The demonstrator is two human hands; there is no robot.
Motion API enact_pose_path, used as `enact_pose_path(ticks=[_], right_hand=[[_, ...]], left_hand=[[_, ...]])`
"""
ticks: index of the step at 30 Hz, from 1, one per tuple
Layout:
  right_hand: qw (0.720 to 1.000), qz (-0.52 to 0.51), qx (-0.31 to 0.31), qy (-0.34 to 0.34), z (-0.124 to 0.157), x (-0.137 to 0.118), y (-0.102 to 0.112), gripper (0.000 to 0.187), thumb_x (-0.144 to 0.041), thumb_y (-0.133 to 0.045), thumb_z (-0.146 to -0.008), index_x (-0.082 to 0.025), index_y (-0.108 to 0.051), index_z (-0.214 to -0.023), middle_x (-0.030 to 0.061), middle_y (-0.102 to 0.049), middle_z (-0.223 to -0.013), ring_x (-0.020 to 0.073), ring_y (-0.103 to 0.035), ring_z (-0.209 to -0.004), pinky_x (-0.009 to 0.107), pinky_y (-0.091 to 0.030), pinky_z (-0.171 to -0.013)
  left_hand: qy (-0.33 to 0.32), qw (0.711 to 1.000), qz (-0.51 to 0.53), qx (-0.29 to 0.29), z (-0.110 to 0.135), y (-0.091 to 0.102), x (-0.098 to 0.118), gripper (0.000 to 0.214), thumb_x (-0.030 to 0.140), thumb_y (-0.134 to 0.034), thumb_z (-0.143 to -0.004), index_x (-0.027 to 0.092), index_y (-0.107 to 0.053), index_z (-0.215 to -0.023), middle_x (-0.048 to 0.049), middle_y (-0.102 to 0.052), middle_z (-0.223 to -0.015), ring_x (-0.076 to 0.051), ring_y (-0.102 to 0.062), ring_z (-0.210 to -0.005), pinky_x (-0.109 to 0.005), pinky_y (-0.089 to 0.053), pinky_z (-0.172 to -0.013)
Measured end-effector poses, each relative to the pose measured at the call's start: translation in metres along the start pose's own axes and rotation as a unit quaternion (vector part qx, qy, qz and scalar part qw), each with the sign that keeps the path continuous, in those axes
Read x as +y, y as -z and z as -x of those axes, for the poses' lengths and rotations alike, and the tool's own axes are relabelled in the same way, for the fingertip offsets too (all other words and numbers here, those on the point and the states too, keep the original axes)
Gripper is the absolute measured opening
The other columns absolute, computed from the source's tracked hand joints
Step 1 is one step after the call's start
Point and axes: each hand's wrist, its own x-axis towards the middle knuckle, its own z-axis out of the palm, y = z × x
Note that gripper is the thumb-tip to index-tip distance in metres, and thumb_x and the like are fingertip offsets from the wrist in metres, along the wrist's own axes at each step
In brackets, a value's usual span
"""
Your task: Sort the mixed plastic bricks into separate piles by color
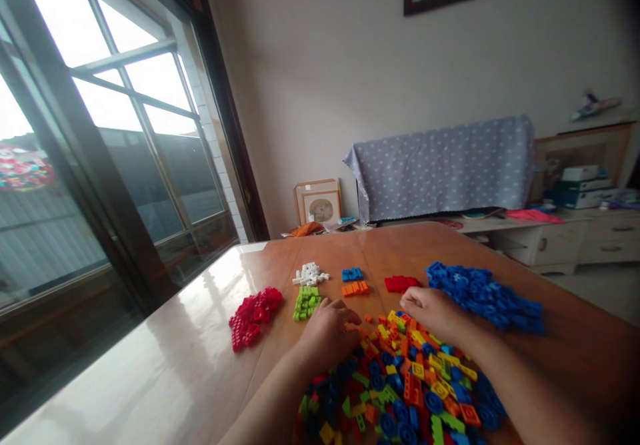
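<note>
Mixed bricks (pixel 400 392) lie heaped nearest; left hand (pixel 325 330) and right hand (pixel 434 308) rest curled on its far edge, grip impossible to tell. Best to pinch single bricks, clear of the orange pile (pixel 355 288).

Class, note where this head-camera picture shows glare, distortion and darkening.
Head view: daylight through the large dark-framed window blows out its upper panes and throws white glare on the glossy brown wooden table; the frame bars bow, wide-angle distortion; the right corners darken; the mixed pile of coloured plastic bricks looks slightly soft.
</note>
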Motion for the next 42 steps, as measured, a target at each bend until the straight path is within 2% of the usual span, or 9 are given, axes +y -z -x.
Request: enact_pose_path(ticks=[9,12,16,20,26,30,35,38,42], right_hand=[[1.000,0.013,0.011,-0.010,-0.001,-0.002,0.000,0.028,-0.042,-0.052,-0.087,-0.022,-0.066,-0.076,-0.0004,-0.065,-0.062,0.0161,-0.057,-0.060,0.024,-0.033,-0.054],[0.996,-0.008,0.091,-0.025,-0.004,0.002,0.009,0.030,-0.045,-0.050,-0.088,-0.023,-0.068,-0.079,0.0021,-0.070,-0.068,0.0187,-0.061,-0.066,0.027,-0.038,-0.058],[0.973,-0.051,0.212,-0.073,-0.008,0.008,0.027,0.038,-0.052,-0.047,-0.089,-0.021,-0.068,-0.086,0.0062,-0.073,-0.077,0.0221,-0.065,-0.074,0.029,-0.042,-0.064],[0.961,-0.077,0.249,-0.093,-0.009,0.011,0.034,0.041,-0.053,-0.047,-0.088,-0.018,-0.068,-0.089,0.0075,-0.073,-0.079,0.0228,-0.065,-0.076,0.030,-0.044,-0.068],[0.965,-0.081,0.234,-0.084,-0.008,0.008,0.031,0.039,-0.052,-0.047,-0.088,-0.019,-0.068,-0.088,0.0076,-0.073,-0.079,0.0231,-0.066,-0.077,0.029,-0.045,-0.067],[0.966,-0.076,0.232,-0.089,-0.008,0.008,0.032,0.039,-0.052,-0.048,-0.087,-0.019,-0.068,-0.087,0.0071,-0.073,-0.077,0.0235,-0.066,-0.076,0.029,-0.044,-0.067],[0.964,-0.073,0.241,-0.086,-0.009,0.013,0.033,0.038,-0.051,-0.048,-0.088,-0.019,-0.069,-0.087,0.0065,-0.074,-0.077,0.0226,-0.066,-0.075,0.029,-0.044,-0.066],[0.974,-0.076,0.193,-0.087,-0.011,0.017,0.027,0.037,-0.049,-0.048,-0.089,-0.019,-0.071,-0.089,0.0054,-0.074,-0.078,0.0221,-0.067,-0.074,0.029,-0.046,-0.067],[0.994,-0.071,0.067,-0.043,-0.010,0.010,0.010,0.036,-0.045,-0.049,-0.090,-0.022,-0.075,-0.099,0.0052,-0.078,-0.092,0.0233,-0.070,-0.086,0.031,-0.051,-0.078]], left_hand=[[0.005,0.997,-0.058,-0.043,-0.003,-0.005,0.010,0.020,0.022,-0.059,-0.080,0.026,-0.078,-0.087,-0.0081,-0.069,-0.094,-0.024,-0.058,-0.090,-0.032,-0.044,-0.080],[0.006,0.998,-0.047,-0.037,-0.003,-0.004,0.009,0.017,0.025,-0.059,-0.083,0.024,-0.076,-0.085,-0.0088,-0.069,-0.093,-0.023,-0.058,-0.089,-0.032,-0.044,-0.079],[0.021,0.999,-0.027,-0.008,-0.004,-0.003,0.006,0.015,0.025,-0.057,-0.085,0.022,-0.071,-0.085,-0.0076,-0.069,-0.092,-0.023,-0.059,-0.090,-0.030,-0.043,-0.079],[0.027,0.999,0.009,0.025,-0.006,-0.006,-0.003,0.017,0.026,-0.051,-0.090,0.023,-0.067,-0.089,-0.0053,-0.069,-0.090,-0.019,-0.061,-0.086,-0.026,-0.043,-0.076],[0.049,0.996,0.046,0.065,-0.008,-0.009,-0.012,0.014,0.028,-0.051,-0.091,0.024,-0.064,-0.087,-0.0041,-0.069,-0.092,-0.018,-0.062,-0.086,-0.023,-0.042,-0.074],[0.044,0.996,0.044,0.061,-0.008,-0.006,-0.014,0.015,0.028,-0.049,-0.092,0.024,-0.063,-0.088,-0.0047,-0.069,-0.092,-0.019,-0.061,-0.086,-0.024,-0.042,-0.074],[0.057,0.997,-0.008,0.044,-0.006,0.000,-0.008,0.015,0.026,-0.049,-0.092,0.022,-0.063,-0.088,-0.0063,-0.068,-0.093,-0.020,-0.061,-0.090,-0.027,-0.041,-0.079],[0.074,0.996,-0.022,0.034,-0.003,0.002,-0.004,0.014,0.026,-0.049,-0.092,0.023,-0.063,-0.088,-0.0058,-0.069,-0.095,-0.021,-0.061,-0.089,-0.027,-0.041,-0.078],[0.085,0.996,0.007,0.030,-0.001,-0.002,-0.003,0.011,0.025,-0.051,-0.091,0.025,-0.061,-0.088,-0.0048,-0.070,-0.092,-0.020,-0.062,-0.084,-0.026,-0.040,-0.074]])
